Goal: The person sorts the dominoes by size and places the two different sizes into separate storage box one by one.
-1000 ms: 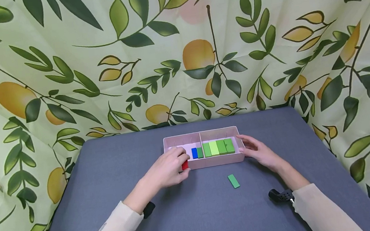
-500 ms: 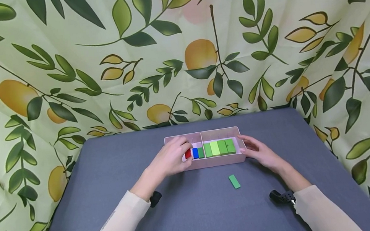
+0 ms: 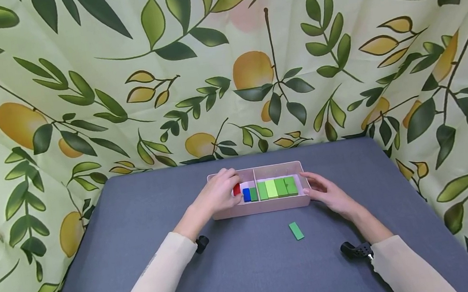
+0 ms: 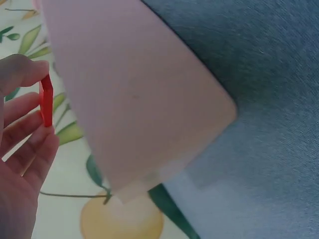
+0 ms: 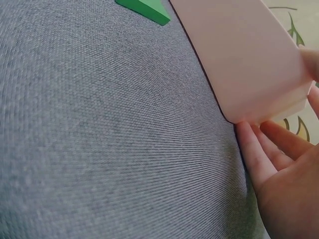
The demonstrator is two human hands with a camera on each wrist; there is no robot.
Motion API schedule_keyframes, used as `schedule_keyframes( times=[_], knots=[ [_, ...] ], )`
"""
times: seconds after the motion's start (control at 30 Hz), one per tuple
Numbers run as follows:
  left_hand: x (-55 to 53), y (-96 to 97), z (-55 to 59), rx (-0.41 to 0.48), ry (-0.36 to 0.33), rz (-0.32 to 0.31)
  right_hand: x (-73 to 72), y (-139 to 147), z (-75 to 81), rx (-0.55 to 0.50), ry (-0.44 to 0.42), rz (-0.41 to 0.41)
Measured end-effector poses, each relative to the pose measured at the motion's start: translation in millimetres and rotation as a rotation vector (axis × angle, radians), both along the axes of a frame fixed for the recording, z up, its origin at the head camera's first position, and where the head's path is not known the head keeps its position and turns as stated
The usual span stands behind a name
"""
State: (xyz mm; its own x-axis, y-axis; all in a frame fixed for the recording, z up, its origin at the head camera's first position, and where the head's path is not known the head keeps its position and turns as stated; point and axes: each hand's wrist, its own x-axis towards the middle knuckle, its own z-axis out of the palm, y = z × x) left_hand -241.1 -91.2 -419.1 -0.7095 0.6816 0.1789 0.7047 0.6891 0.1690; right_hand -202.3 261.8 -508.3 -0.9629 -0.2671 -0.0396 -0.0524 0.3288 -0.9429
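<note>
My left hand is above the left compartment of a pink two-part box. Between thumb and fingertips it pinches a thin red tile, which also shows edge-on in the left wrist view, where the red tile is clear of the box wall. A blue tile and a dark green tile sit side by side in that compartment, near the divider. Several green tiles fill a row in the right compartment. My right hand rests its fingertips and thumb against the box's right end.
A single green tile lies on the grey-blue tablecloth in front of the box. Behind the table hangs a leaf-and-fruit patterned curtain.
My left hand has carried the red tile from the box's front edge rightward and back, over the left compartment. The right hand has stayed at the box's end.
</note>
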Motion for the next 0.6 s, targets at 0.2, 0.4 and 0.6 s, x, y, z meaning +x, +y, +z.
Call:
schedule_keyframes(
  times=[0.2,0.4,0.6],
  knots=[
    [-10.7,0.3,-10.4,-0.030,-0.024,0.013,2.0,-0.5,2.4,-0.002,-0.012,-0.001],
    [-19.2,3.0,-20.7,-0.098,-0.097,0.024,1.4,-1.2,1.3,0.000,-0.013,-0.006],
    [-26.3,6.7,-30.7,-0.164,-0.127,0.027,0.7,-0.4,-0.3,0.007,-0.001,-0.011]
  ],
)
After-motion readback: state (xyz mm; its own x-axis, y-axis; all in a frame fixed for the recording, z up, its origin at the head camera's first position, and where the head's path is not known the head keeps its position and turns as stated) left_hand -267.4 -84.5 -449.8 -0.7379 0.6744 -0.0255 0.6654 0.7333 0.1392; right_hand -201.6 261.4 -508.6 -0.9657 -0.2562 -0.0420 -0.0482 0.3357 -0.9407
